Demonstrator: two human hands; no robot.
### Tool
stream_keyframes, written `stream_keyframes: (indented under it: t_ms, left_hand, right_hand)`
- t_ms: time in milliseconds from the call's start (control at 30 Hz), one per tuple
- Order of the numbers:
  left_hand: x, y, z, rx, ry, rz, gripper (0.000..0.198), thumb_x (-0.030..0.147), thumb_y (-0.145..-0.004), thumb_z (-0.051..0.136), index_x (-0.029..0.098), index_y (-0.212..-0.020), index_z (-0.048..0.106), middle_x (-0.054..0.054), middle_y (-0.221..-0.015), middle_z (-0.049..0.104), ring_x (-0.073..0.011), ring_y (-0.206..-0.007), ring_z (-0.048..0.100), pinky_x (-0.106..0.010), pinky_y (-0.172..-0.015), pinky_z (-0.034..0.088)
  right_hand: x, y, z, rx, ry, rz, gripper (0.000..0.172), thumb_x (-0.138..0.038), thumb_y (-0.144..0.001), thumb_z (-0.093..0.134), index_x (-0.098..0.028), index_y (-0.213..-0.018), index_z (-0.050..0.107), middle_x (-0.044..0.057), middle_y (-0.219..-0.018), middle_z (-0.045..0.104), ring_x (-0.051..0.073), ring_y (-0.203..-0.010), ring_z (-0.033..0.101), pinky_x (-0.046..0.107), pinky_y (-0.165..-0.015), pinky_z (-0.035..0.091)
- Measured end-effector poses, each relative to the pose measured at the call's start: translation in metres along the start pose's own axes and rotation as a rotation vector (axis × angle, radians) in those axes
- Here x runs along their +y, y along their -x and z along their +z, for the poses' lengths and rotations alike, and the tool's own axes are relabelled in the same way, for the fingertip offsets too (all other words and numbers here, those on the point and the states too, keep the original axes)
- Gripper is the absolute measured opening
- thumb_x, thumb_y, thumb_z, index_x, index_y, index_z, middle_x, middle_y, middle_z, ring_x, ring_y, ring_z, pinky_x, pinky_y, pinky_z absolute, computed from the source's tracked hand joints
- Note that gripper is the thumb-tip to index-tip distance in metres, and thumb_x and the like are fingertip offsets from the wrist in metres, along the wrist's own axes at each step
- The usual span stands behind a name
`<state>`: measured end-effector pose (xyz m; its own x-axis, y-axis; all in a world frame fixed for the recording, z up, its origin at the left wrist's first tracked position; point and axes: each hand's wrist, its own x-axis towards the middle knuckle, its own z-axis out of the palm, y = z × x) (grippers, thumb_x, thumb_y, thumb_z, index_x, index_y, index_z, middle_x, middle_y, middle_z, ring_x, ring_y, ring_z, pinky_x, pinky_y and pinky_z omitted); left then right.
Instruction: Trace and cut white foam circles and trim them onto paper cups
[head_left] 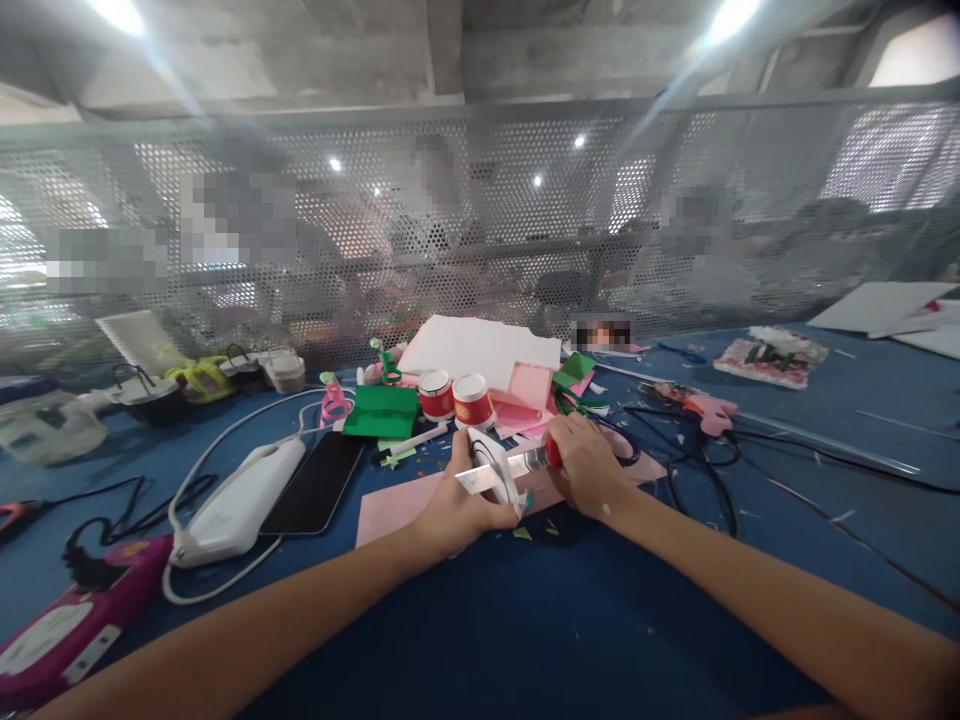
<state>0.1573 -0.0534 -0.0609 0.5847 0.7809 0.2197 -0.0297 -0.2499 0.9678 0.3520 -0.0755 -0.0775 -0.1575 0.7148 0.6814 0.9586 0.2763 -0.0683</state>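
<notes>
My left grip (454,508) is curled around a white paper piece (487,448), thumb on the near side and fingers on the far side, while my right grip (589,462) is closed tight on the red handle of a knife (504,468), blade running across the front of the piece, though I can't tell if it's touching. It's all happening just above a pink sheet (381,508) on the blue desk (450,640), with two red cups (474,403) right behind and my phone (319,487) off left.

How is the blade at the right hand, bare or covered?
Bare: the shiny blade juts from the red handle in the right hand, no cover visible.
</notes>
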Motion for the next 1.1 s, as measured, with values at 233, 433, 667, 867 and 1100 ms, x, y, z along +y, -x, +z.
stream_keyframes:
  t_ms: [233, 433, 667, 867, 1100]
  left_hand:
    - [0.012, 0.005, 0.006, -0.033, -0.337, -0.023, 0.068, 0.015, -0.05, 0.077, 0.024, -0.105, 0.037, 0.001, -0.092, 0.055, -0.0192, -0.084, 0.058, -0.031, -0.074, 0.049]
    - [0.012, 0.008, 0.01, 0.066, -0.545, -0.098, 0.088, 0.03, -0.052, 0.079, 0.018, -0.126, 0.033, -0.01, -0.108, 0.056, -0.0307, -0.103, 0.057, -0.041, -0.089, 0.045]
    - [0.008, 0.002, 0.007, 0.189, -0.395, -0.103, 0.093, 0.045, -0.055, 0.081, 0.017, -0.126, 0.028, -0.013, -0.117, 0.054, -0.0291, -0.11, 0.055, -0.043, -0.095, 0.044]
    - [0.005, -0.002, 0.007, 0.251, -0.121, -0.066, 0.078, 0.038, -0.055, 0.085, 0.02, -0.112, 0.034, -0.009, -0.112, 0.057, -0.0248, -0.107, 0.058, -0.038, -0.09, 0.05]
    - [0.012, -0.001, 0.009, 0.24, 0.057, -0.097, 0.069, 0.025, -0.059, 0.083, 0.023, -0.108, 0.034, -0.006, -0.111, 0.059, -0.0254, -0.11, 0.059, -0.038, -0.086, 0.055]
  right_hand:
    - [-0.013, -0.003, -0.004, 0.051, -0.089, 0.042, 0.013, -0.015, -0.079, 0.042, -0.024, -0.072, 0.036, 0.007, -0.072, 0.053, 0.023, -0.072, 0.045, 0.035, -0.066, 0.037]
    - [-0.015, -0.012, -0.012, 0.146, -0.163, 0.151, 0.014, -0.015, -0.075, 0.045, -0.024, -0.071, 0.036, 0.004, -0.067, 0.052, 0.021, -0.068, 0.047, 0.032, -0.062, 0.036]
    - [0.025, -0.017, -0.007, 0.112, -0.094, 0.18, 0.016, -0.017, -0.073, 0.045, -0.025, -0.068, 0.033, 0.003, -0.062, 0.047, 0.022, -0.065, 0.046, 0.031, -0.058, 0.033]
    - [0.025, -0.011, -0.004, 0.009, -0.143, -0.013, 0.016, -0.012, -0.07, 0.045, -0.024, -0.069, 0.035, 0.004, -0.069, 0.05, 0.021, -0.07, 0.046, 0.032, -0.066, 0.037]
    - [0.015, -0.008, -0.001, -0.082, -0.106, -0.07, 0.02, -0.007, -0.06, 0.042, -0.024, -0.069, 0.036, 0.006, -0.07, 0.052, 0.022, -0.07, 0.043, 0.032, -0.064, 0.034]
